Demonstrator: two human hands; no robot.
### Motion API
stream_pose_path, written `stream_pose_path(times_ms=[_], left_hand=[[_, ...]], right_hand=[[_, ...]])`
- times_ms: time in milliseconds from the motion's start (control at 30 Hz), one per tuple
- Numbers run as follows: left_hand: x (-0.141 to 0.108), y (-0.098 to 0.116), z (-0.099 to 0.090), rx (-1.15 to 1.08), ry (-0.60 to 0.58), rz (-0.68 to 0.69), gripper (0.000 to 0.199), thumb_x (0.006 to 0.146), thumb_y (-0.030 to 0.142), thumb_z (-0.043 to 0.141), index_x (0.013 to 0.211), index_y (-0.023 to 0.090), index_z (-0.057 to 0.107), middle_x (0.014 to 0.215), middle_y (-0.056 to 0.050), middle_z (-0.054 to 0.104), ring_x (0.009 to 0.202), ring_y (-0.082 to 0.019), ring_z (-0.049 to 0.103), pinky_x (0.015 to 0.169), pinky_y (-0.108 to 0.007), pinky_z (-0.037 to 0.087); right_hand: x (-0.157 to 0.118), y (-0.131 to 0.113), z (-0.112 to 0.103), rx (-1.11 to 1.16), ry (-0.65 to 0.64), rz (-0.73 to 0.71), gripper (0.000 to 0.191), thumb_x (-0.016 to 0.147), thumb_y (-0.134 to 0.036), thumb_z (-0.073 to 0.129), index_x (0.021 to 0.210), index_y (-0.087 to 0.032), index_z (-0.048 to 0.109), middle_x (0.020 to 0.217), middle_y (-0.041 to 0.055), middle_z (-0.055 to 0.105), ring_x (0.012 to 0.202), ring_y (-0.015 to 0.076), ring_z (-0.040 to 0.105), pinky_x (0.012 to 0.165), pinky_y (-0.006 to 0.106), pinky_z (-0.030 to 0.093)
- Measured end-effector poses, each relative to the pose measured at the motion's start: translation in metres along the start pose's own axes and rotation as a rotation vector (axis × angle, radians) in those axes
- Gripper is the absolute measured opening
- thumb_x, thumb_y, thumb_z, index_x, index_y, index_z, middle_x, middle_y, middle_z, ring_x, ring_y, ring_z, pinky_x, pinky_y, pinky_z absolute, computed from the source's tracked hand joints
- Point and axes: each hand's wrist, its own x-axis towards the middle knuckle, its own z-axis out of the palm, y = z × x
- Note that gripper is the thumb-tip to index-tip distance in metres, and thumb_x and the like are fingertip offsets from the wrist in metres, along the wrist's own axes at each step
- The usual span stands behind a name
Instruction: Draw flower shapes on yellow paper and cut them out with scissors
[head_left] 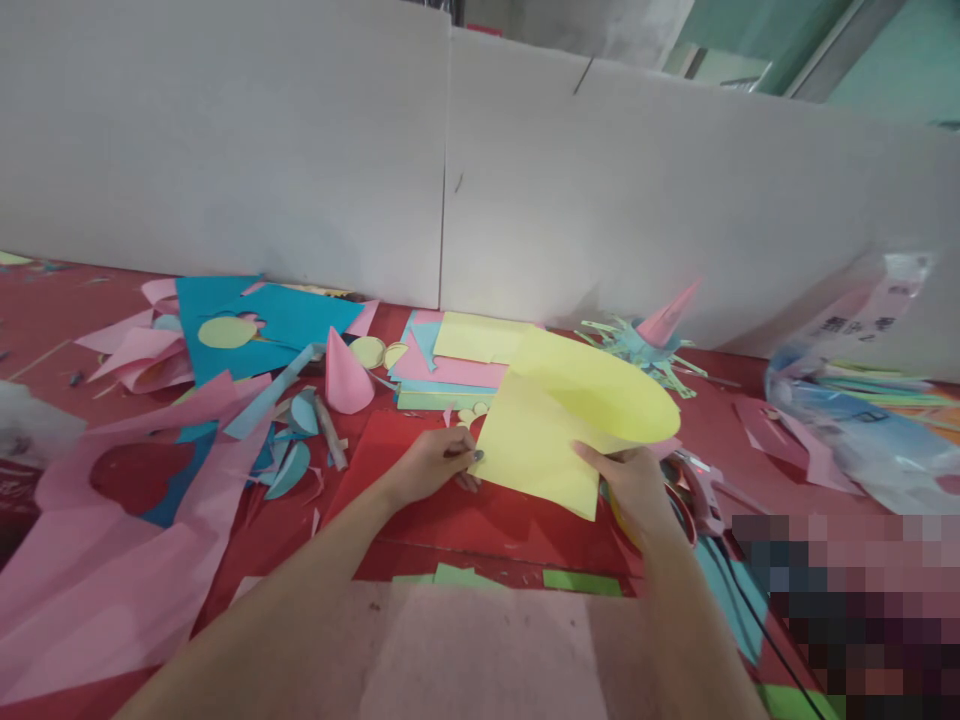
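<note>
A sheet of pale yellow paper (536,440) is held up between my hands over the red table. My right hand (634,485) pinches its right edge, thumb on the near face. At the lower left edge my left hand (439,465) has its fingers closed against the paper. Behind the flat part, a brighter yellow paper piece (622,395) with a rounded edge spreads to the right; whether both are one curled sheet I cannot tell. A red sheet (480,520) lies beneath, and small yellow paper circles (472,413) rest just past my left hand.
A pink paper cone (346,375) stands left of a stack of coloured paper (450,385). Pink and blue scraps (172,560) cover the left side. On the right are a glue gun (701,490) with a cord, a pink-tipped blue paper figure (656,340) and a plastic bag (885,400).
</note>
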Motion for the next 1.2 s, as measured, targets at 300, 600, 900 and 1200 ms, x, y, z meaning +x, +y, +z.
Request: stream_pose_path(times_ms=[300, 600, 900, 1200], left_hand=[[0.001, -0.004, -0.001, -0.014, 0.102, -0.02, 0.025, 0.075, 0.039, 0.055, 0.069, 0.017, 0.044, 0.057, 0.001, 0.061, 0.055, -0.016, 0.065, 0.053, -0.027, 0.052], [0.002, 0.003, 0.003, -0.004, 0.193, -0.015, 0.025, 0.073, 0.037, 0.056, 0.069, 0.017, 0.042, 0.053, 0.005, 0.056, 0.053, -0.016, 0.065, 0.054, -0.026, 0.052], [0.004, -0.003, 0.001, -0.009, 0.187, -0.04, 0.024, 0.074, 0.039, 0.055, 0.077, 0.016, 0.05, 0.061, 0.002, 0.059, 0.061, -0.016, 0.066, 0.058, -0.026, 0.053], [0.005, -0.003, -0.001, -0.011, 0.182, -0.075, 0.028, 0.074, 0.041, 0.055, 0.08, 0.014, 0.053, 0.059, -0.001, 0.063, 0.059, -0.016, 0.065, 0.056, -0.026, 0.053]], right_hand=[[-0.006, -0.006, 0.022, 0.088, -0.111, 0.086, 0.042, 0.063, -0.037, 0.069, 0.1, -0.019, 0.063, 0.106, 0.0062, 0.064, 0.095, 0.0267, 0.06, 0.081, 0.039, 0.05], [-0.005, -0.007, 0.02, -0.058, -0.175, 0.152, 0.04, 0.062, -0.037, 0.07, 0.094, -0.015, 0.063, 0.085, 0.007, 0.069, 0.06, 0.0237, 0.065, 0.041, 0.03, 0.05], [-0.002, 0.001, 0.018, -0.093, -0.118, 0.069, 0.032, 0.064, -0.037, 0.068, 0.084, -0.013, 0.063, 0.072, 0.0065, 0.068, 0.051, 0.0196, 0.063, 0.035, 0.024, 0.047], [-0.001, 0.002, 0.016, -0.121, -0.108, 0.071, 0.029, 0.065, -0.035, 0.067, 0.081, -0.012, 0.062, 0.067, 0.0053, 0.067, 0.049, 0.0177, 0.062, 0.037, 0.023, 0.048]])
